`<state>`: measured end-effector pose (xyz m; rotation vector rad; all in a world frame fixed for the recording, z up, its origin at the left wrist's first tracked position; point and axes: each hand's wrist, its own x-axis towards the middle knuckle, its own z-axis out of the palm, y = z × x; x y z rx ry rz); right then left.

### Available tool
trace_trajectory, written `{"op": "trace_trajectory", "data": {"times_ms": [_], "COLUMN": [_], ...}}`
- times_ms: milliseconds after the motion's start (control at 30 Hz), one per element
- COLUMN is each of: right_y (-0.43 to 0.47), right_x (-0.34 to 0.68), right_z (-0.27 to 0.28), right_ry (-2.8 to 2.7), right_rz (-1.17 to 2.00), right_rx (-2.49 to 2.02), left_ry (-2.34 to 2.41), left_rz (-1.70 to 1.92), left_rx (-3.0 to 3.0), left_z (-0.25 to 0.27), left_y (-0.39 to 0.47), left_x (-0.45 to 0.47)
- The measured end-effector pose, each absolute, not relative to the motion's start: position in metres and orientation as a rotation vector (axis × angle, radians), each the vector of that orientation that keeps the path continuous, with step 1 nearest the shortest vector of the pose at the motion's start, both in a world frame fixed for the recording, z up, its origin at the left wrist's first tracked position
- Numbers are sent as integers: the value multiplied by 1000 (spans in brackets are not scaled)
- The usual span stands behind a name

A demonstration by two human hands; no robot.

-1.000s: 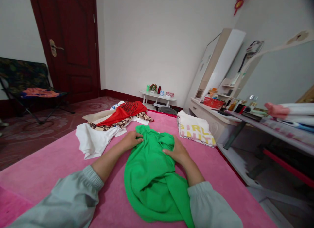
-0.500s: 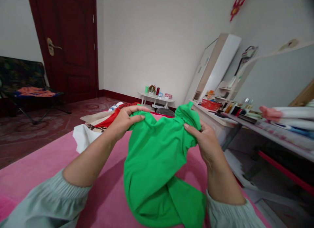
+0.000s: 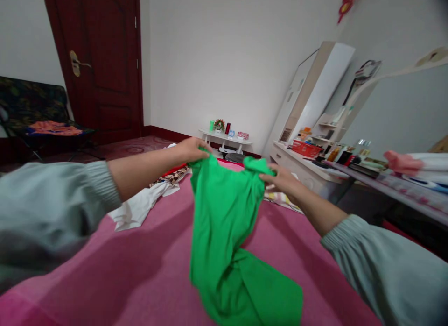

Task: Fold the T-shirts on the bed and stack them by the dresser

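A bright green garment (image 3: 224, 200), probably a top, hangs between my two hands over the pink bed cover (image 3: 147, 270). My left hand (image 3: 193, 150) pinches its upper left corner. At its upper right, my right hand (image 3: 280, 179) grips the bunched cloth, with a folded flap standing up beside the fingers. The garment's lower end lies creased and twisted on the cover close to me. Its exact kind is hard to tell while it is crumpled.
White clothing (image 3: 143, 207) and a brown patterned cloth (image 3: 171, 177) lie left on the bed. A yellow-and-white cloth (image 3: 280, 199) is beyond my right hand. A dressing table (image 3: 315, 169) with a red basket (image 3: 306, 148) stands right; a low white shelf (image 3: 224, 137) is at the back.
Both hands have moved forward, away from me, drawing the green garment's upper part out longer and narrower. The yellow-and-white cloth now shows at the right.
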<state>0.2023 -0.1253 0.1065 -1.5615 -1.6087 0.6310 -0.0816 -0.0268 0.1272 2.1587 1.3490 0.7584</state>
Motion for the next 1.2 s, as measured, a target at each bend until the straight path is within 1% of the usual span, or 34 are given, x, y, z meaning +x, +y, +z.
{"op": "trace_trajectory", "data": {"times_ms": [33,67,100,133,233,333,400,467,600,700,833,900,1067,1133,1200], "right_y": [-115,-109,-107,-111,-149,-207,-240,-263,-279,-282,-286,-283,-251,-238,-232], "right_x": [211,219,226,230,233,226,224,224,231,240,248,247,234,231,229], "right_z": [106,102,94,83,33,-11,-27,-35,-40,-41,-42,-42,-34,-25,-8], "right_ry": [-1505,-1431,-1397,-1408,-1616,-1865,-1937,-1989,-2029,-2068,-2129,-2136,-2077,-2031,-1977], "right_rz": [494,389,330,294,332,367,315,243,119,80,68,68,75,113,143], "right_rx": [-1543,-1539,-1555,-1560,-1553,-1608,-1676,-1757,-1874,-1816,-1732,-1730,-1776,-1768,-1703], "left_ry": [1407,1405,1386,1357,1227,955,837,794,780,700,434,405,690,808,881], "left_rz": [1037,1224,1318,1330,1064,755,619,568,634,708,610,557,481,532,622], "left_rx": [2122,2103,2112,2152,2423,2654,2685,2712,2775,2974,3275,3315,3096,2950,2844], "left_z": [126,122,115,103,53,1,-22,-32,-28,-16,-9,-15,-28,-17,6], "left_y": [-9,6,15,18,-6,-60,-96,-124,-152,-156,-148,-141,-124,-117,-111], "left_x": [-80,-81,-82,-85,-94,-101,-101,-96,-79,-67,-52,-42,-24,-30,-46]}}
